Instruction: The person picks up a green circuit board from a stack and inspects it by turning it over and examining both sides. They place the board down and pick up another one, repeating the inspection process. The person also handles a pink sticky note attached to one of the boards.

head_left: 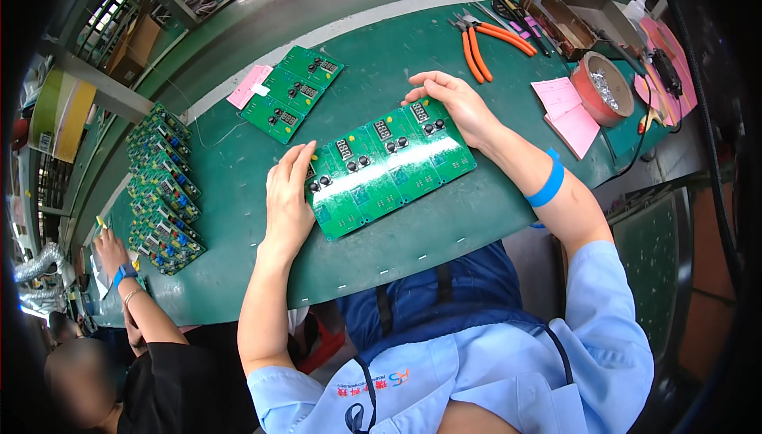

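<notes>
A long green circuit board panel (401, 180) with several small black digit displays and round black buttons is tilted above the green bench, light glaring across its middle. My left hand (289, 200) grips its left end, fingers pressed together along the edge and covering part of the leftmost display. At the other end my right hand (456, 109) holds the upper right corner, with fingers behind the edge. A blue band (548, 180) circles my right forearm. Beyond the panel lies a similar board (294, 93) with three displays, and a pink paper slip (250, 87) beside it.
Several populated circuit boards (165, 196) stand in a row at left, near a co-worker's hand (111, 250). Orange-handled pliers (476, 57) and cutters (504, 37) lie at the back. Pink papers (565, 113), a round red container (583, 89) and an open box (591, 25) occupy the right.
</notes>
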